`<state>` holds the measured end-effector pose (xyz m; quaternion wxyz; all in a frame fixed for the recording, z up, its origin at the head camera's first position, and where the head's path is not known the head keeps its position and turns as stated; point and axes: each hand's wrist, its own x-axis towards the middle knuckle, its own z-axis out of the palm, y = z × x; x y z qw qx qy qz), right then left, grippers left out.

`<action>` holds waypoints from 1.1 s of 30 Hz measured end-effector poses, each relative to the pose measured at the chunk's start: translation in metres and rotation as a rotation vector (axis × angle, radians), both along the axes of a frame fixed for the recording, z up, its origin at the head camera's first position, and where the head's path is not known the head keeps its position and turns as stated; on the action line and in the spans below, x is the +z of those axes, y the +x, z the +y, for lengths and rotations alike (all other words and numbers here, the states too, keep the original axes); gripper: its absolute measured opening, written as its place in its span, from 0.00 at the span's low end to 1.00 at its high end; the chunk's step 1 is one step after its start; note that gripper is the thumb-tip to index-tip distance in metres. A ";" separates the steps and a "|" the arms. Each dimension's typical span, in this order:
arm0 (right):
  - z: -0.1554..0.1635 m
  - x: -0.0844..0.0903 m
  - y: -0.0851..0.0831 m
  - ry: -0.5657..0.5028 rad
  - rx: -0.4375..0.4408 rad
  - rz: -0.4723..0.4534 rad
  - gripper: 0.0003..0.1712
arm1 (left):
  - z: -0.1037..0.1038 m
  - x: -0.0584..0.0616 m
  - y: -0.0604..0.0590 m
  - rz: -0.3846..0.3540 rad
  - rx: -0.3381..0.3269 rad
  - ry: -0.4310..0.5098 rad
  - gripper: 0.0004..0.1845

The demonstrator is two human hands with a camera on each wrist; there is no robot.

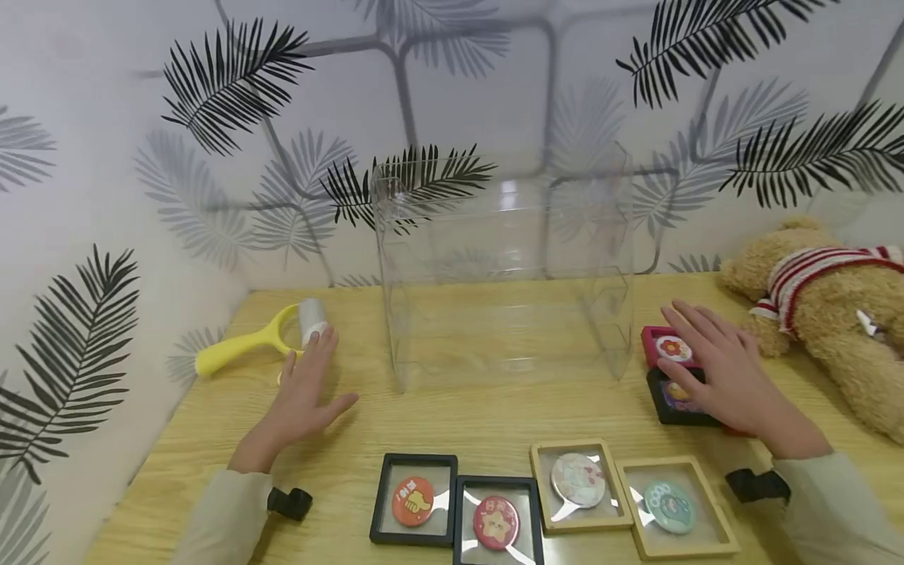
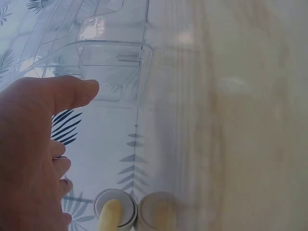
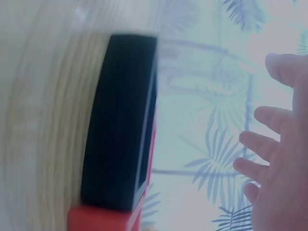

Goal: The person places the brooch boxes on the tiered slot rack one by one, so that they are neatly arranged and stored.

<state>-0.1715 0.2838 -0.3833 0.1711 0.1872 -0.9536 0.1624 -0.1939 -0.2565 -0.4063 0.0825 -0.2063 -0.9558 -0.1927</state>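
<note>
My left hand [image 1: 300, 396] is spread, palm down, with its fingertips right by the white roll of a yellow-handled lint roller [image 1: 240, 349]. In the left wrist view the thumb sticks out and nothing is held. My right hand [image 1: 727, 384] reaches with spread fingers over a group of small display frames at the right. Among them are a red frame [image 1: 653, 337] with a flower badge and a black frame [image 1: 662, 400]. The right wrist view shows the black frame's side [image 3: 118, 125] and a red one [image 3: 103, 219], apart from the fingers.
A clear acrylic tiered rack [image 1: 387, 294] stands at the back centre. Along the front lie two black frames [image 1: 377, 502] [image 1: 459, 522] and two wooden frames [image 1: 540, 479] [image 1: 720, 502], each with a round badge. A teddy bear [image 1: 833, 322] lies at the right, by the patterned wall.
</note>
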 end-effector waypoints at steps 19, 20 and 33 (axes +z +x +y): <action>-0.067 0.012 0.026 -0.033 0.259 0.064 0.24 | 0.018 -0.009 -0.009 -0.074 -0.148 0.275 0.42; -0.072 0.011 0.027 -0.030 0.267 0.055 0.23 | 0.020 -0.010 -0.009 -0.086 -0.155 0.278 0.42; -0.124 0.002 0.029 0.015 0.373 -0.114 0.20 | 0.043 -0.022 -0.027 -0.285 -0.109 0.363 0.46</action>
